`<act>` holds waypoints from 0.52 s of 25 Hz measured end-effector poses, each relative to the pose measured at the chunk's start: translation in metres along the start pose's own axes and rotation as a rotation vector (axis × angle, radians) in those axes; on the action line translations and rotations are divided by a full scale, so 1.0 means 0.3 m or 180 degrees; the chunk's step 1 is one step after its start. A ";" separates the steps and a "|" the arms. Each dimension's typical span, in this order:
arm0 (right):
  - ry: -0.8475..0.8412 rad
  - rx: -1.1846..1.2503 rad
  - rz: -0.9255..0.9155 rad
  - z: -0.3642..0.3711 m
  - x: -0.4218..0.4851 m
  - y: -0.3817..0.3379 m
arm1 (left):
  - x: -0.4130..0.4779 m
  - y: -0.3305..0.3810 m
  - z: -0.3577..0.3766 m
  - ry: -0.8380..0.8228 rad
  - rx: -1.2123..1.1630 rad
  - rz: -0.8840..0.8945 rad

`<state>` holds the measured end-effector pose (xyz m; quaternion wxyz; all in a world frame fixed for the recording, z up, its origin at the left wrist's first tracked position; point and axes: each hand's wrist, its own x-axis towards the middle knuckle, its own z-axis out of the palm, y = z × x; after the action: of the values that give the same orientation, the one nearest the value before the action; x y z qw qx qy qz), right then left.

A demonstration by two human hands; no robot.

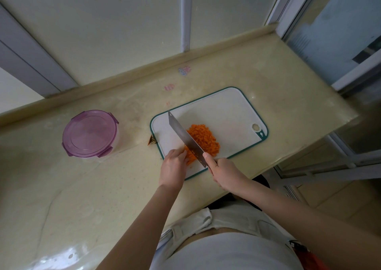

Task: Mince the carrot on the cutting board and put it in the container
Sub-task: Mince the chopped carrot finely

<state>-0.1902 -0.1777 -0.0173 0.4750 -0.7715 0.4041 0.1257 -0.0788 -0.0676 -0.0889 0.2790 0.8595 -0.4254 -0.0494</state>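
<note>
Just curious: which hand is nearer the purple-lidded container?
Left. The left hand holds the carrot, right of the container; the right hand, gripping the knife, is farther right.

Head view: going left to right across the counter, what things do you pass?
Purple-lidded container → small carrot scrap → minced carrot → hanging hole in the cutting board. Left out as overlapping: cleaver, left hand, right hand.
</note>
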 end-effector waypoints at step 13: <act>0.0173 -0.0358 -0.0061 0.071 0.049 0.009 | 0.002 -0.011 0.012 -0.0285 0.0126 0.0008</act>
<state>-0.1787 -0.1680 -0.0386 0.4209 -0.8040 0.4017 0.1228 -0.0774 -0.0680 -0.0936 0.2428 0.8612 -0.4395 -0.0791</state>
